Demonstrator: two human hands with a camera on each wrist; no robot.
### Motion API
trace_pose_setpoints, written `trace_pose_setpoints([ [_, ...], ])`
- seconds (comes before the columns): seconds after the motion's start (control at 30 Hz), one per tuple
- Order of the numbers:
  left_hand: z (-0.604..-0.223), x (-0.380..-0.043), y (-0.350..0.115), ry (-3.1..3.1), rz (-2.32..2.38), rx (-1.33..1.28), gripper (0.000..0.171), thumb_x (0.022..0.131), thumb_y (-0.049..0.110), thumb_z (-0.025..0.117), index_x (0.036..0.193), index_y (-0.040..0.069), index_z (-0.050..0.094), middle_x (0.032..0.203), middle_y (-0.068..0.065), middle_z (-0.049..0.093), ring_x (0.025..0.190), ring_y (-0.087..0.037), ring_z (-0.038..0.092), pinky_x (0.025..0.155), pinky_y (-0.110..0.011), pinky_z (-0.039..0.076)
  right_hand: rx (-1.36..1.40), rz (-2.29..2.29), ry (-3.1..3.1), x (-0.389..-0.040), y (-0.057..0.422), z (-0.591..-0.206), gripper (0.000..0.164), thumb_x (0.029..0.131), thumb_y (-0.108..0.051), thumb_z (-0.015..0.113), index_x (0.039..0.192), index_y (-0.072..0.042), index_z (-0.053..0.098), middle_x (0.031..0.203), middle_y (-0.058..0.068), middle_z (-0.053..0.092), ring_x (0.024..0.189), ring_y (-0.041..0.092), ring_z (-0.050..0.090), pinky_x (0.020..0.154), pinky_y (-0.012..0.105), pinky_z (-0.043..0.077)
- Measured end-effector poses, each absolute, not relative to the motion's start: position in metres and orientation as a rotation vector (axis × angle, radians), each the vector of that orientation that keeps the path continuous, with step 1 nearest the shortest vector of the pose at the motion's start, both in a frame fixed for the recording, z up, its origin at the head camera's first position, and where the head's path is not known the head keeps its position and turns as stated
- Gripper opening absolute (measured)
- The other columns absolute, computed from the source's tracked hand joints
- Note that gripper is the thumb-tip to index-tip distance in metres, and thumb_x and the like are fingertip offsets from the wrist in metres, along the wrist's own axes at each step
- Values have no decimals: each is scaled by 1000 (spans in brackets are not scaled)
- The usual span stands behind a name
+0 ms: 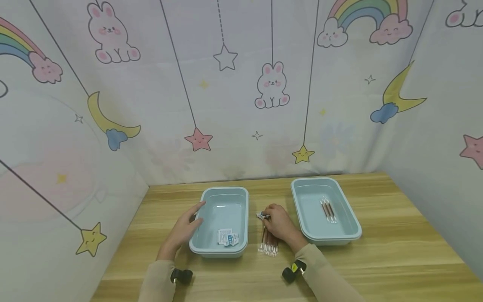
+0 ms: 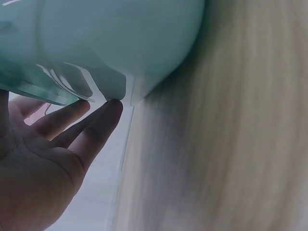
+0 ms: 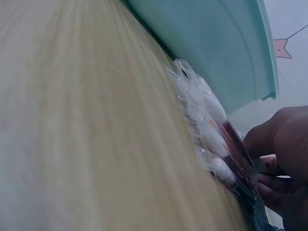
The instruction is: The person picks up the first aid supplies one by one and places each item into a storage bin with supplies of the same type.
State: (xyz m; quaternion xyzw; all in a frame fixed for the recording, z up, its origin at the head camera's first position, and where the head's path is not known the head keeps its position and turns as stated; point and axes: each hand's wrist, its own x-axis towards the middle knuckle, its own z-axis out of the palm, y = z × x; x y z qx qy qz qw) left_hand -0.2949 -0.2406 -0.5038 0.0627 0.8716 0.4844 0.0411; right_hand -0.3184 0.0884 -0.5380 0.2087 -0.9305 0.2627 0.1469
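My left hand lies along the left side of the left light-blue plastic basin, fingers extended at its rim; in the left wrist view the fingertips meet the basin's outer wall. Inside that basin are two small white sachets, one with blue print. Between the basins, my right hand pinches a small white packet between thumb and fingers. Just under that hand lie several brown-stemmed cotton swabs in clear wrappers, partly hidden by it. Their white tips show close up in the right wrist view.
A second light-blue basin stands to the right, holding several wrapped brown swabs. Both basins sit on a wood-grain table. A curtain printed with rabbits and stars hangs behind the table and along its sides.
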Motion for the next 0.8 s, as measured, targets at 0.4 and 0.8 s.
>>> trace_pose_setpoints([
  [0.4,-505,-297,-241,2678,1485,209,52,98,12,50,148,23,42,158,-11,32,144,-41,29,116,-57,26,583,790,-2707,-319,90,-537,19,77,-2,68,93,-7,77,90,6,71,86,25,64,80,41,54],
  [0.8,-504,-295,-240,2678,1467,191,52,98,13,49,148,24,41,158,-12,31,144,-42,29,115,-58,26,584,790,-2688,-318,89,-538,17,78,-1,69,91,-8,77,89,5,72,85,24,66,79,40,55],
])
